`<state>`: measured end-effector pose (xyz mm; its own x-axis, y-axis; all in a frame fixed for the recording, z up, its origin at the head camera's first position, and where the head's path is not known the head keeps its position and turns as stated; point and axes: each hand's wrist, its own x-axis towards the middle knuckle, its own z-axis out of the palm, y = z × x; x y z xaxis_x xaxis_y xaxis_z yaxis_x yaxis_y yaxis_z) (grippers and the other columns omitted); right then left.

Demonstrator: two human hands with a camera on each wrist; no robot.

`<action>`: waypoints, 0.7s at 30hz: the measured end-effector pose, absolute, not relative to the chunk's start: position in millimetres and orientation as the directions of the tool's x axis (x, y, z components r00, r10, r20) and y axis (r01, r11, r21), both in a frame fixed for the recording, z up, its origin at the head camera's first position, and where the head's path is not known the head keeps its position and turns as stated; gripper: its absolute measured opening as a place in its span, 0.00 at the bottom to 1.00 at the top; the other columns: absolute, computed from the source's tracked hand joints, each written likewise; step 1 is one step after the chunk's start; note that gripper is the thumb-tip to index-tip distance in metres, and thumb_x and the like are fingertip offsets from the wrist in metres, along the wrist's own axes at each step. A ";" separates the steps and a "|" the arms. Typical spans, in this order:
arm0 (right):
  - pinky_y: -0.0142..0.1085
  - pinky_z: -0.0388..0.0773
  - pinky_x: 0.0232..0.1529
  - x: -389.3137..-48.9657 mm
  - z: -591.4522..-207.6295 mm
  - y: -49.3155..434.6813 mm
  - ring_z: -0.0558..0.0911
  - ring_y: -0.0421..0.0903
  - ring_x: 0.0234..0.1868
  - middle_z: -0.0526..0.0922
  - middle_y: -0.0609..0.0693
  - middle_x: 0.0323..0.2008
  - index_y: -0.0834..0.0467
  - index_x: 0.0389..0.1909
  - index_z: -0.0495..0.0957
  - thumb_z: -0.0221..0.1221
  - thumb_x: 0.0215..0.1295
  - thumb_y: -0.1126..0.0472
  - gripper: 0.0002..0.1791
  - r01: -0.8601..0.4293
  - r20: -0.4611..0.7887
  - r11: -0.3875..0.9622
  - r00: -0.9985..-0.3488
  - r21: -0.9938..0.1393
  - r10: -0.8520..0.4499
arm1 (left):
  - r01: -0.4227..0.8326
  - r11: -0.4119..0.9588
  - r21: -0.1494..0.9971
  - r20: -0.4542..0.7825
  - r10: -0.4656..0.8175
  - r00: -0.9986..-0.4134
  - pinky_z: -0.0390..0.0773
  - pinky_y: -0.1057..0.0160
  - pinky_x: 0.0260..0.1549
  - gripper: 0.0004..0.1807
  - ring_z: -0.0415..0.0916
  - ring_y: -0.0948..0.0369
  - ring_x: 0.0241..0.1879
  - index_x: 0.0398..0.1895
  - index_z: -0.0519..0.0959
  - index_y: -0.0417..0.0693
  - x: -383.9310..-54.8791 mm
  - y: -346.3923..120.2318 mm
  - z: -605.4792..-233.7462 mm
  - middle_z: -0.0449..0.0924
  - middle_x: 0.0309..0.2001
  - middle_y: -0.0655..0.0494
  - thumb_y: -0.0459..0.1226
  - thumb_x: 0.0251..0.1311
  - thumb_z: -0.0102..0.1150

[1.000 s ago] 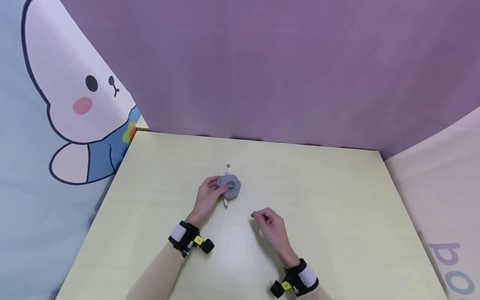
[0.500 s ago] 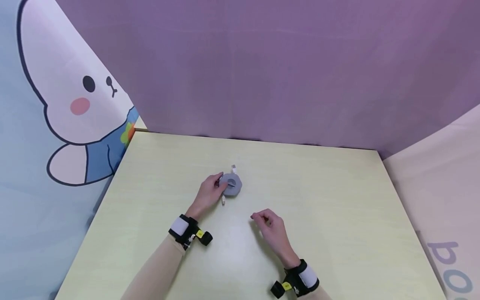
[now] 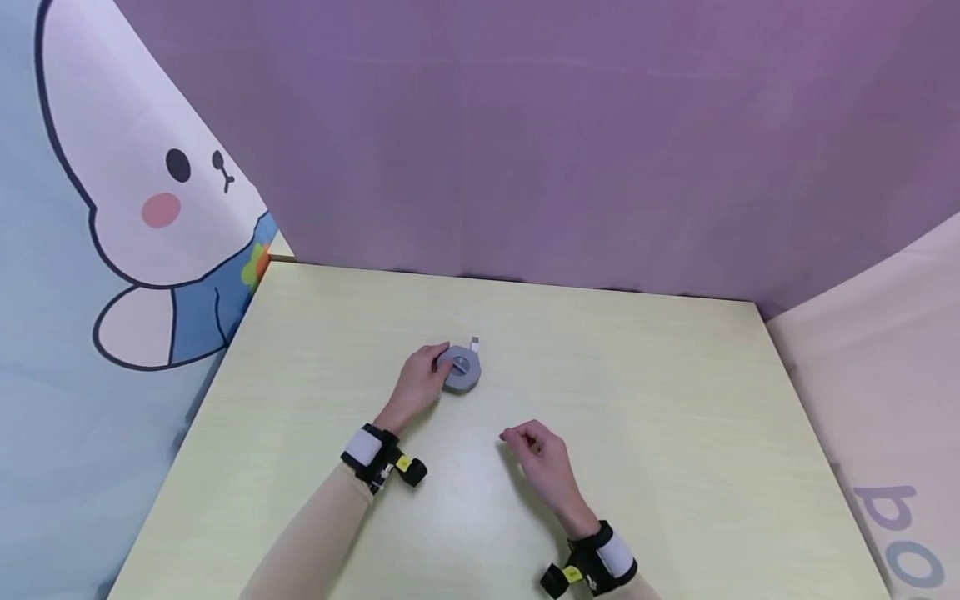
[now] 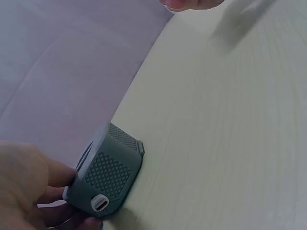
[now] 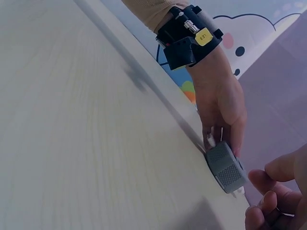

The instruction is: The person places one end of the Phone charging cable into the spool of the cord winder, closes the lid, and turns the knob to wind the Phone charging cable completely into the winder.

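My left hand (image 3: 420,382) grips a grey retractable charging cable (image 3: 468,377), a many-sided case with a round dial on its top face. The thumb lies over the top, and the fingers reach round the side and under it. A white USB plug (image 3: 475,343) sticks out at the far side. In the left wrist view a small white USB-C plug (image 4: 100,203) shows at the textured side wall, close to the fingers. Nearer the front of the table, my right hand (image 3: 550,467) holds nothing, its fingers loosely curled and apart from the case.
Both hands are over a pale wooden table (image 3: 675,417). A purple curtain (image 3: 525,150) rises behind its back edge. On the left hangs a blue cloth with a cartoon rabbit (image 3: 150,142), and on the right a whitish cloth (image 3: 900,375).
My left hand has turned the charging cable a little, so the USB plug has swung rightward and the near plug is out of sight in the head view. The right hand is nearly still.
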<state>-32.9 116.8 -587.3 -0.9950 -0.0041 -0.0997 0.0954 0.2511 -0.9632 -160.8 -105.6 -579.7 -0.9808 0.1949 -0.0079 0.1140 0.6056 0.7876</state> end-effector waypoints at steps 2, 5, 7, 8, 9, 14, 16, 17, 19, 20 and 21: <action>0.27 0.71 0.32 -32.2 -587.6 116.9 0.74 0.40 0.32 0.86 0.55 0.36 0.58 0.38 0.86 0.62 0.73 0.61 0.06 0.096 -0.100 0.254 -0.995 -0.962 -0.004 | 0.106 0.604 0.790 -0.013 0.189 -0.982 0.74 0.44 0.65 0.23 0.74 0.40 0.64 0.68 0.73 0.30 -160.6 -104.9 -581.1 0.77 0.62 0.31 0.35 0.75 0.54; 0.27 0.71 0.32 -31.4 -587.8 117.3 0.74 0.40 0.32 0.86 0.54 0.37 0.58 0.38 0.86 0.62 0.73 0.61 0.06 0.091 -0.096 0.257 -0.995 -0.962 -0.007 | 0.108 0.607 0.787 -0.006 0.184 -0.983 0.75 0.45 0.65 0.23 0.74 0.40 0.64 0.67 0.73 0.30 -159.8 -104.0 -583.0 0.78 0.62 0.32 0.36 0.75 0.54; 0.27 0.71 0.32 -30.9 -587.8 117.6 0.74 0.40 0.32 0.86 0.54 0.37 0.58 0.38 0.86 0.62 0.73 0.61 0.06 0.090 -0.095 0.257 -0.995 -0.962 -0.007 | 0.100 0.602 0.792 -0.012 0.179 -0.984 0.75 0.45 0.65 0.23 0.74 0.40 0.64 0.67 0.73 0.30 -159.1 -103.4 -583.4 0.78 0.62 0.32 0.36 0.75 0.54; 0.27 0.71 0.32 -30.6 -587.9 117.7 0.74 0.40 0.32 0.86 0.54 0.37 0.57 0.38 0.86 0.62 0.73 0.61 0.06 0.092 -0.097 0.258 -0.995 -0.962 -0.007 | 0.094 0.597 0.797 -0.016 0.177 -0.984 0.75 0.46 0.64 0.23 0.75 0.41 0.64 0.67 0.73 0.30 -158.6 -103.1 -583.4 0.78 0.62 0.32 0.36 0.75 0.54; 0.27 0.71 0.32 -30.5 -588.0 118.0 0.74 0.40 0.32 0.86 0.53 0.37 0.58 0.38 0.86 0.62 0.73 0.61 0.06 0.094 -0.099 0.257 -0.995 -0.962 -0.006 | 0.091 0.592 0.801 -0.017 0.174 -0.985 0.76 0.46 0.64 0.23 0.75 0.41 0.63 0.67 0.73 0.31 -158.0 -102.7 -583.4 0.78 0.62 0.33 0.36 0.75 0.55; 0.27 0.72 0.34 -31.6 -589.6 121.0 0.75 0.41 0.33 0.86 0.53 0.37 0.57 0.39 0.86 0.62 0.74 0.61 0.06 0.093 -0.099 0.259 -0.995 -0.962 -0.014 | 0.048 0.545 0.837 -0.034 0.139 -0.990 0.80 0.48 0.59 0.24 0.77 0.44 0.59 0.67 0.74 0.32 -155.4 -102.8 -583.9 0.78 0.60 0.35 0.37 0.74 0.57; 0.28 0.71 0.32 -33.3 -590.0 123.7 0.75 0.41 0.33 0.85 0.52 0.36 0.57 0.39 0.86 0.62 0.74 0.61 0.06 0.077 -0.084 0.264 -0.996 -0.961 -0.016 | 0.032 0.528 0.848 -0.036 0.119 -0.992 0.81 0.49 0.57 0.25 0.78 0.46 0.57 0.67 0.74 0.33 -154.7 -103.9 -584.6 0.79 0.60 0.36 0.38 0.73 0.58; 0.28 0.71 0.31 -34.6 -590.0 125.4 0.75 0.41 0.32 0.84 0.52 0.35 0.57 0.40 0.86 0.62 0.74 0.61 0.05 0.066 -0.073 0.270 -0.997 -0.961 -0.015 | 0.033 0.526 0.850 -0.030 0.111 -0.993 0.81 0.49 0.57 0.25 0.78 0.46 0.56 0.67 0.74 0.33 -154.2 -104.8 -584.7 0.79 0.59 0.37 0.38 0.72 0.59; 0.28 0.71 0.30 -38.4 -590.0 129.3 0.75 0.41 0.31 0.82 0.51 0.33 0.58 0.41 0.85 0.62 0.73 0.62 0.05 0.030 -0.035 0.291 -0.999 -0.956 -0.010 | 0.034 0.525 0.850 -0.020 0.096 -0.995 0.81 0.49 0.57 0.25 0.78 0.46 0.56 0.67 0.74 0.34 -153.2 -107.4 -584.1 0.79 0.59 0.38 0.39 0.72 0.60; 0.28 0.72 0.30 -40.6 -590.2 131.6 0.75 0.41 0.31 0.82 0.50 0.32 0.58 0.42 0.85 0.62 0.73 0.63 0.04 0.003 -0.005 0.307 -1.000 -0.952 -0.008 | 0.039 0.532 0.846 -0.013 0.094 -0.995 0.81 0.49 0.57 0.26 0.78 0.46 0.56 0.67 0.74 0.35 -152.8 -109.4 -583.7 0.79 0.59 0.38 0.40 0.72 0.60; 0.28 0.72 0.29 -43.1 -590.9 134.2 0.75 0.41 0.31 0.81 0.49 0.32 0.59 0.42 0.85 0.62 0.73 0.63 0.04 -0.031 0.030 0.333 -1.000 -0.942 -0.008 | 0.047 0.541 0.840 -0.004 0.092 -0.996 0.80 0.48 0.58 0.26 0.78 0.46 0.57 0.67 0.74 0.36 -152.2 -111.6 -582.6 0.78 0.60 0.38 0.40 0.72 0.60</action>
